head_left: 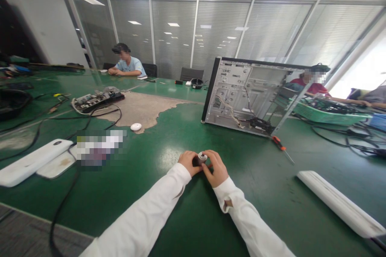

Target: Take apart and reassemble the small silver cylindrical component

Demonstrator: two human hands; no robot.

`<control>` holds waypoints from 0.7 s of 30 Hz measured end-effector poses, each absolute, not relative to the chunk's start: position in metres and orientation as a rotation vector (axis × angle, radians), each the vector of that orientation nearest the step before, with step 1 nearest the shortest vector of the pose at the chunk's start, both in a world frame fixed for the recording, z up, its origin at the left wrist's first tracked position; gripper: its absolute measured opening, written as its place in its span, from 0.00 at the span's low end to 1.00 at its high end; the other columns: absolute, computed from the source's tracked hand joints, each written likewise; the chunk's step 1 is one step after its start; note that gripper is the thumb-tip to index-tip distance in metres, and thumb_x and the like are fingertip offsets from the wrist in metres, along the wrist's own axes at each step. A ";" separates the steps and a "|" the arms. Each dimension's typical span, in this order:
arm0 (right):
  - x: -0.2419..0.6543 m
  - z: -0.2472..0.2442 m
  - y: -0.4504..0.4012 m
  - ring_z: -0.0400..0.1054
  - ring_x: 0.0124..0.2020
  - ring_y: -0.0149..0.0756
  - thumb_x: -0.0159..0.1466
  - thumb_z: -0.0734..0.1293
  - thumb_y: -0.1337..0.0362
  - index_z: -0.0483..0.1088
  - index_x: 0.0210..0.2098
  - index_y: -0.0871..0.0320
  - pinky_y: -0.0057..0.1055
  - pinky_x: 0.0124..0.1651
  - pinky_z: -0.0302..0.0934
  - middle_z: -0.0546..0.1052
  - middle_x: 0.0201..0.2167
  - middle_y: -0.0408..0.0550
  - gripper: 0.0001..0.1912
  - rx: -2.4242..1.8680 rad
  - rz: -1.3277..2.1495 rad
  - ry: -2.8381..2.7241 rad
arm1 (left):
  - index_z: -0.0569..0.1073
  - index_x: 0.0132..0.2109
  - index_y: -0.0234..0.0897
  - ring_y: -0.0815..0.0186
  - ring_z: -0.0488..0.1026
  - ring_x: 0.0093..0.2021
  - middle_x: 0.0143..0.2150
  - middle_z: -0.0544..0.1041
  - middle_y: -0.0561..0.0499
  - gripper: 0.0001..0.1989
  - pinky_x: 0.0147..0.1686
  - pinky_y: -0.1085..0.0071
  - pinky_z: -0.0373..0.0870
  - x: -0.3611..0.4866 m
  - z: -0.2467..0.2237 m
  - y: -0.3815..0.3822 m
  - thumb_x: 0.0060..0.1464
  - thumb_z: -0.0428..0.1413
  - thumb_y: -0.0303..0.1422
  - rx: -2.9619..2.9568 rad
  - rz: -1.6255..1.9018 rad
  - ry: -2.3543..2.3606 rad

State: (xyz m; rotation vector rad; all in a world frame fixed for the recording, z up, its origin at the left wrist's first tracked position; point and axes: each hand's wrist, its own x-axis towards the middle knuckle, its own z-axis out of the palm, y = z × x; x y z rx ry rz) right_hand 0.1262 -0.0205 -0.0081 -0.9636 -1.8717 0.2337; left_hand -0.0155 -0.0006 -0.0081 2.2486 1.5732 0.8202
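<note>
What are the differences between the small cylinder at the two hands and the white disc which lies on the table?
Place: the small cylinder is between the fingers of the left hand and right hand, while the white disc lies untouched on the table.
Shape: the small cylinder is taller for its width; the white disc is low and flat.
Colour: the small cylinder looks greyish, with a dark spot on top; the white disc is mostly white.
Shared: both look round.

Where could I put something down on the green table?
There's bare green tabletop between the right hand and the long white bar, and more between the left hand and the round white disc. It's crowded at far left among black cables and around the green basket.
</note>
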 end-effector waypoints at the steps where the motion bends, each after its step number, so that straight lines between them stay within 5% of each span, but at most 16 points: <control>1: 0.127 -0.008 -0.020 0.60 0.42 0.40 0.52 0.58 0.69 0.62 0.44 0.56 0.29 0.29 0.63 0.64 0.41 0.53 0.19 -0.971 0.225 -1.864 | 0.69 0.33 0.34 0.61 0.66 0.37 0.32 0.71 0.49 0.16 0.38 0.66 0.62 -0.015 -0.007 -0.001 0.33 0.59 0.38 2.226 0.843 1.570; 6: 0.130 -0.010 -0.018 0.63 0.38 0.38 0.51 0.61 0.67 0.62 0.42 0.58 0.29 0.26 0.62 0.67 0.39 0.52 0.17 -1.058 0.385 -1.693 | 0.71 0.32 0.33 0.63 0.67 0.34 0.31 0.72 0.48 0.15 0.36 0.68 0.63 -0.015 0.001 -0.006 0.33 0.59 0.35 2.072 0.935 1.565; 13: 0.131 -0.020 -0.013 0.67 0.30 0.34 0.44 0.69 0.65 0.66 0.36 0.59 0.27 0.25 0.63 0.72 0.31 0.47 0.19 -0.947 1.175 -1.040 | 0.70 0.33 0.35 0.65 0.68 0.32 0.31 0.72 0.50 0.14 0.34 0.68 0.64 -0.017 0.006 -0.009 0.35 0.58 0.36 1.870 1.085 1.555; 21: 0.128 -0.009 -0.022 0.70 0.34 0.40 0.39 0.72 0.74 0.71 0.31 0.63 0.32 0.38 0.65 0.75 0.29 0.50 0.17 -0.704 1.704 -0.619 | 0.68 0.33 0.35 0.64 0.68 0.36 0.33 0.71 0.49 0.12 0.37 0.67 0.65 -0.019 0.009 -0.009 0.38 0.56 0.33 1.922 1.288 1.504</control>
